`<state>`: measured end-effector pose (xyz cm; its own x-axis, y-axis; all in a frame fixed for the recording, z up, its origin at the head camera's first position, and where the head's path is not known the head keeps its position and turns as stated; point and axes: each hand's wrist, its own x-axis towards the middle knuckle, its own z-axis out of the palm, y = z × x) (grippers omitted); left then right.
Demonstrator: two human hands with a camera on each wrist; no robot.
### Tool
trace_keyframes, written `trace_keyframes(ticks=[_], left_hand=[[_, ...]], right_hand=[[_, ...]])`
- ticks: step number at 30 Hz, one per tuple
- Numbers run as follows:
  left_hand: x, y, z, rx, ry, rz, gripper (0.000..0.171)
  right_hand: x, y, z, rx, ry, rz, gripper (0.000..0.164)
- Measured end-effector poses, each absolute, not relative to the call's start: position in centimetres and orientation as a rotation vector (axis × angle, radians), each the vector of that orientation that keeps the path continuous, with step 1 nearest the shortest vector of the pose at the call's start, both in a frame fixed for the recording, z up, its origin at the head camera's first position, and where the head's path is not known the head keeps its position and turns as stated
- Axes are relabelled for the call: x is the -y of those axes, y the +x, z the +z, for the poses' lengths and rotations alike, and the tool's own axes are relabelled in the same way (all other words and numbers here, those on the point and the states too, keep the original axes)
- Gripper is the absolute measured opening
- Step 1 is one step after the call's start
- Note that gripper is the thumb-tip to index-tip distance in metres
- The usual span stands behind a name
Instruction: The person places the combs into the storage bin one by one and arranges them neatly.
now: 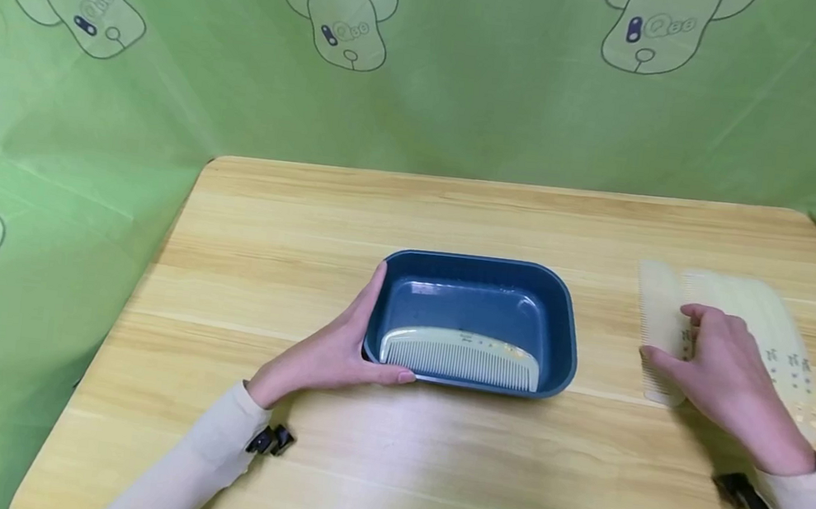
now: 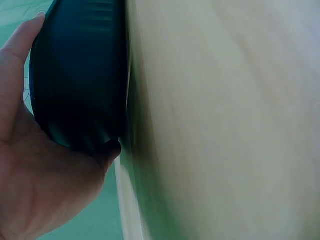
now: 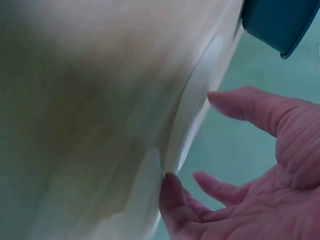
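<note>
Left hand [image 1: 329,352] is gripping blue tray [image 1: 458,308] to its right, one comb [image 1: 460,358] lying inside; right hand [image 1: 727,373], thumb and fingers spread, is straddling loose comb [image 1: 659,314] below, seemingly starting pickup; next move likely calling for edge pinch

The wood-grain counter [image 1: 474,477] carries a blue tray [image 1: 462,308] at the left grip [image 1: 333,354] and pale combs [image 1: 732,294] around the right grip [image 1: 727,371].
</note>
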<state>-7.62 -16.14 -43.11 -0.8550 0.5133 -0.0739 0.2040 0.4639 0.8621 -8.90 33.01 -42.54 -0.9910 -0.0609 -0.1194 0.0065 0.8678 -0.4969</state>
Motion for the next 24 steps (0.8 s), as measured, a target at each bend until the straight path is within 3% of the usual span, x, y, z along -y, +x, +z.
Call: trace_keyframes(ticks=[13, 24], left_hand=[[16.15, -7.55, -43.34, -2.390, 0.578, 1.321, 0.145], [16.17, -7.67, -43.42, -2.390, 0.590, 1.343, 0.146]], right_hand=[[-32.64, -9.13, -42.31, -2.826, 0.018, -0.725, 0.105], [-33.21, -9.12, -41.93, -2.778, -0.095, -0.828, 0.087]])
